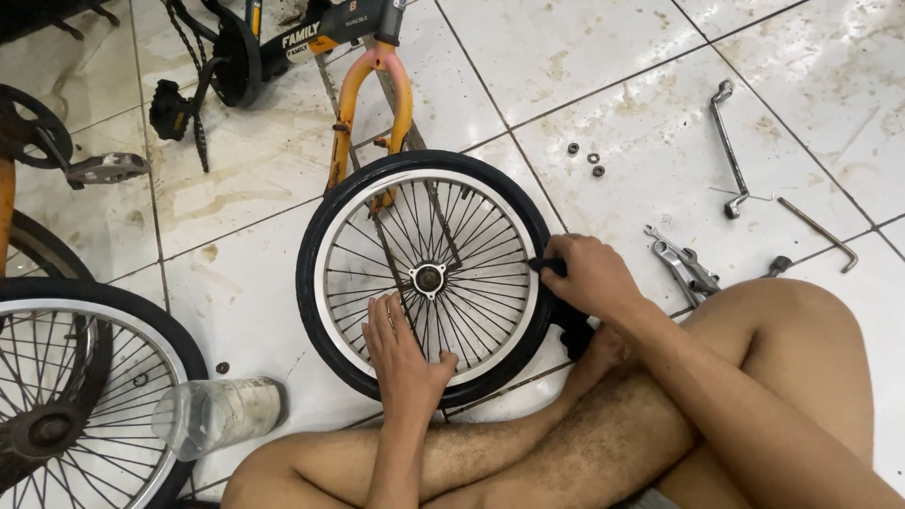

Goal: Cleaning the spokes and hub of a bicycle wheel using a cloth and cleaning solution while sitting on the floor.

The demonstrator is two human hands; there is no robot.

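The person sits cross-legged on the tiled floor (603, 85), bare legs (584, 443) folded at the lower edge of view. The left hand (401, 353) lies flat with fingers spread wide on the spokes of a small bicycle wheel (424, 276), just below the hub (430, 278); it grips nothing. The right hand (589, 273) is closed around a dark tool (549, 267) at the wheel's right edge, pressed against the black tyre (316, 236) and white rim (332, 283). More dark material shows under that wrist, beside the tyre; what it is cannot be told.

The wheel lies flat on the floor directly in front of the legs, its far edge touching the orange fork (372, 113) of a bicycle frame (311, 28) lying beyond it.

To the near left, a clear plastic bottle (219, 413) lies on its side, just beside a second, larger wheel (80, 396) cut off by the left edge. A pedal (106, 168) and crank lie further back on the left.

To the right of the wheel, spanners (686, 267) lie near the right knee. Further out sit a bent socket wrench (728, 151), a hex key (818, 234), and three small nuts (586, 157), well apart from both hands.
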